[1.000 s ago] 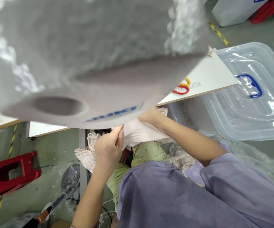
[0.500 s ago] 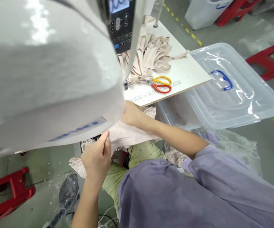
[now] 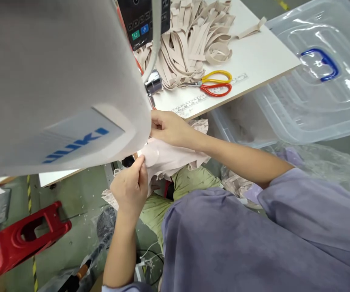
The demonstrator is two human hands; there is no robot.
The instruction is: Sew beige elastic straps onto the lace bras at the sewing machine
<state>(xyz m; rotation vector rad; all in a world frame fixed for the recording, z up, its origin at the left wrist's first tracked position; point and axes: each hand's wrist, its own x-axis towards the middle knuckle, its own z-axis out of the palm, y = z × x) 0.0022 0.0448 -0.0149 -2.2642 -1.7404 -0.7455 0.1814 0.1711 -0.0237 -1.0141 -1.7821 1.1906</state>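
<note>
A pale pink piece of fabric (image 3: 175,152) with lace edging hangs over my lap, partly under the head of a white JUKI sewing machine (image 3: 71,101). My left hand (image 3: 131,184) pinches the near edge of this fabric between thumb and fingers, close below the machine head. On the fabric's far side is my right hand (image 3: 171,127), its fingers closed at the cloth and its fingertips partly hidden by the machine. The needle area is out of sight behind the machine head.
Scissors (image 3: 216,83) with yellow and red handles lie by a ruler marking (image 3: 190,104) on the white table (image 3: 263,61). Behind them is a pile of beige strips (image 3: 187,48). A clear lidded bin (image 3: 299,109) stands at right, a red stool (image 3: 26,239) at lower left.
The camera view has shifted, bringing the machine's lettering and the scissors into sharper sight. Both hands stay on the fabric, and more of the right hand's fingers now shows.
</note>
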